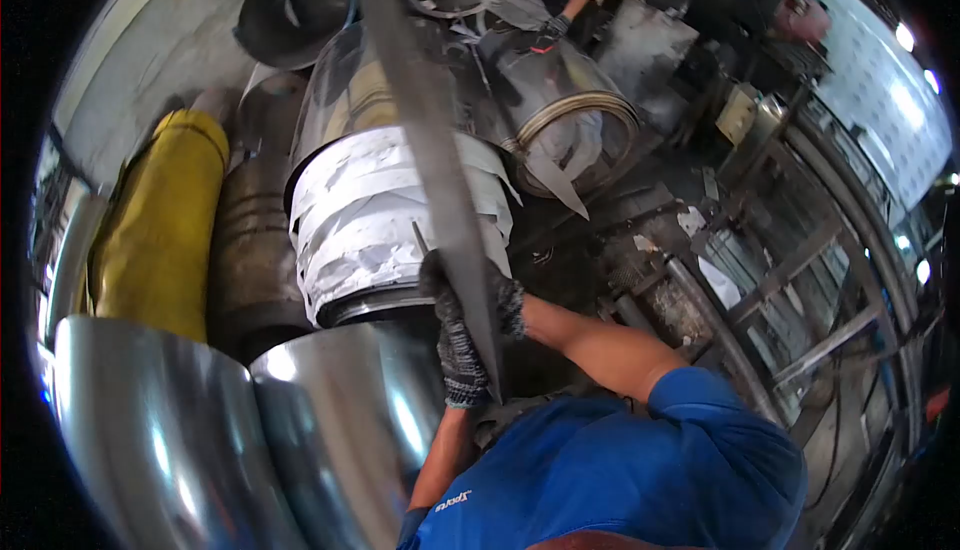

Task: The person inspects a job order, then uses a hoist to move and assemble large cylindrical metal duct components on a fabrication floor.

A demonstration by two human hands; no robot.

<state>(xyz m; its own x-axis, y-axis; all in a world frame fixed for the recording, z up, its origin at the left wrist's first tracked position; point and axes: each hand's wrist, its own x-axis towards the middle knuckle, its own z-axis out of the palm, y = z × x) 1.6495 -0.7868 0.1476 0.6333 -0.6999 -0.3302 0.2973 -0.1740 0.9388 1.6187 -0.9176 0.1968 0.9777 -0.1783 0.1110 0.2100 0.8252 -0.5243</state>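
A long grey metal strip (430,140) rises from near my body to the top edge of the view, its lower end tapering to a point. My left hand (461,355), in a dark knitted glove, is closed along the strip's left edge. On the other side, my right hand (510,306), gloved too, grips the strip and is largely hidden behind it. A thin pointed piece (420,238) sticks up beside the gloves; what holds it is unclear. Just beyond stands a cylinder wrapped in white sheeting (350,220).
Shiny metal cylinders (160,440) stand at lower left, beside a yellow roll (160,220). A clear-wrapped cylinder with a brass-coloured rim (575,100) lies ahead. A co-worker's gloved hand (548,36) touches it. A metal frame (815,345) and scraps fill the right side.
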